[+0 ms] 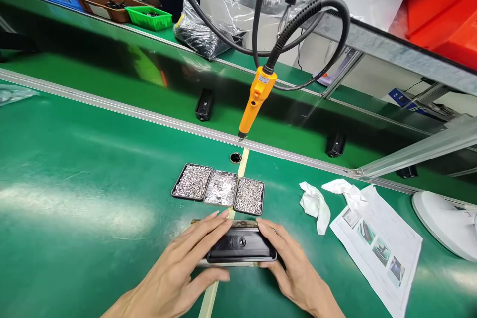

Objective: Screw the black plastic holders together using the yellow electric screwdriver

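Observation:
A black oblong plastic part (241, 247) with a small round hole in its middle lies on a flat fixture on the green bench. My left hand (186, 271) grips its left end, fingers over the top edge and thumb along the near side. My right hand (292, 268) clasps its right end the same way. Just beyond the part sit three small black trays (218, 189) filled with several tiny silver screws and washers. An orange electric screwdriver (256, 103) hangs above them on a black cable, tip down.
White cloth gloves (316, 204) and a printed instruction sheet (376, 243) lie to the right, with a white lamp base (443, 223) beyond. Small black parts (204, 105) ride the conveyor belt behind. Another person works at the far left by coloured bins (149, 17).

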`<state>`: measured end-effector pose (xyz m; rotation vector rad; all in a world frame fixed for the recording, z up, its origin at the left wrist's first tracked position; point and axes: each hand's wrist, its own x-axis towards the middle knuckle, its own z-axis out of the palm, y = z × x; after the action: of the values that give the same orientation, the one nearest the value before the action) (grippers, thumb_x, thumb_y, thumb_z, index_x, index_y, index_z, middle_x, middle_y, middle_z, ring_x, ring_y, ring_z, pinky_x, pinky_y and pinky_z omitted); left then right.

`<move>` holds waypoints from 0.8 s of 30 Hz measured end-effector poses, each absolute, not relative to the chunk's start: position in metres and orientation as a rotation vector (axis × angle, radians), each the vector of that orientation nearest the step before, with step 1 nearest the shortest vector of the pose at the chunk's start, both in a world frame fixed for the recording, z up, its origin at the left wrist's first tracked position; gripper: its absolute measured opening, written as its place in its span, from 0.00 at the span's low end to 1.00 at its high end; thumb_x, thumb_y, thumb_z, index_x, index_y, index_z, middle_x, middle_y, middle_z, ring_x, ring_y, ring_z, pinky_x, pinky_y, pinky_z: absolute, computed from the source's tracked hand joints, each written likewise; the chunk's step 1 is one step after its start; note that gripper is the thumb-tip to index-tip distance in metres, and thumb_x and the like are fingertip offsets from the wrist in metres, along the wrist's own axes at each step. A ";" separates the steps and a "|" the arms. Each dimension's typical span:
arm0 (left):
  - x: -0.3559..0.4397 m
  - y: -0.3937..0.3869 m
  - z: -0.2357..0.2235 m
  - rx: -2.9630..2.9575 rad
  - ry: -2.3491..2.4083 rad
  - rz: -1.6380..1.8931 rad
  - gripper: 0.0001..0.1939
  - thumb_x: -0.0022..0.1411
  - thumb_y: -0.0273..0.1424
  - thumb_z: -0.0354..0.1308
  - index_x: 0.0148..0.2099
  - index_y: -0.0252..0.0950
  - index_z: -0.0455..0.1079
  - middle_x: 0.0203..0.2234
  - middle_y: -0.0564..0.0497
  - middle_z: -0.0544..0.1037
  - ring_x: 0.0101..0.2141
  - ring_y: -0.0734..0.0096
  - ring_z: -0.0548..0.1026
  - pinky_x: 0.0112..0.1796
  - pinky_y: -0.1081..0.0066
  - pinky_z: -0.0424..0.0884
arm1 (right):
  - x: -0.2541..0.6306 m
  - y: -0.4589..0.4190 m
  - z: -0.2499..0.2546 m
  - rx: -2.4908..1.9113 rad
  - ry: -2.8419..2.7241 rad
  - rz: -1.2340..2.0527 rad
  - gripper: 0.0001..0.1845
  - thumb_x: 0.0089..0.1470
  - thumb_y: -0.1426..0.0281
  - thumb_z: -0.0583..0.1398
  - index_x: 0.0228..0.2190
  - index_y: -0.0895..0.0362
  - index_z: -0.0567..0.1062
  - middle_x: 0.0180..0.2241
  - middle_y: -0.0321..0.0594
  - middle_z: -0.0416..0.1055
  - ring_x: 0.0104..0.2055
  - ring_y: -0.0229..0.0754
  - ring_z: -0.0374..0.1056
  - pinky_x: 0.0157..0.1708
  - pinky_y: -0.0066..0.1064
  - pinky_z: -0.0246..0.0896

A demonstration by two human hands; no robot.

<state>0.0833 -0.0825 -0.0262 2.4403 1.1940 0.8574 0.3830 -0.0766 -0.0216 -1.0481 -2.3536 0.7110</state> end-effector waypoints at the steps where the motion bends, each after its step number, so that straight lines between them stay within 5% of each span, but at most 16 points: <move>1: 0.083 -0.082 -0.026 2.459 1.189 0.846 0.31 0.76 0.38 0.51 0.75 0.37 0.51 0.69 0.45 0.63 0.67 0.57 0.63 0.65 0.59 0.65 | 0.384 -0.077 -0.023 -1.059 -2.366 0.690 0.32 0.71 0.68 0.53 0.71 0.52 0.50 0.68 0.50 0.58 0.70 0.49 0.58 0.65 0.42 0.65; 7: 0.087 -0.081 -0.031 2.551 1.174 0.893 0.28 0.76 0.26 0.46 0.74 0.30 0.52 0.70 0.42 0.62 0.69 0.56 0.60 0.66 0.56 0.62 | 0.384 -0.073 -0.026 -1.028 -2.395 0.610 0.32 0.72 0.67 0.51 0.71 0.52 0.49 0.68 0.52 0.59 0.70 0.49 0.58 0.62 0.42 0.68; 24: 0.092 -0.071 -0.035 2.596 1.004 0.984 0.27 0.77 0.28 0.47 0.73 0.25 0.53 0.67 0.35 0.63 0.68 0.52 0.61 0.65 0.51 0.65 | 0.390 -0.069 -0.048 -0.921 -2.291 0.744 0.29 0.73 0.63 0.47 0.71 0.50 0.50 0.69 0.50 0.58 0.71 0.51 0.55 0.63 0.48 0.65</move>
<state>0.0917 -0.0709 -0.0347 2.5964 1.0039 0.9845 0.3901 -0.0687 -0.0481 -0.9207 -2.2912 0.7437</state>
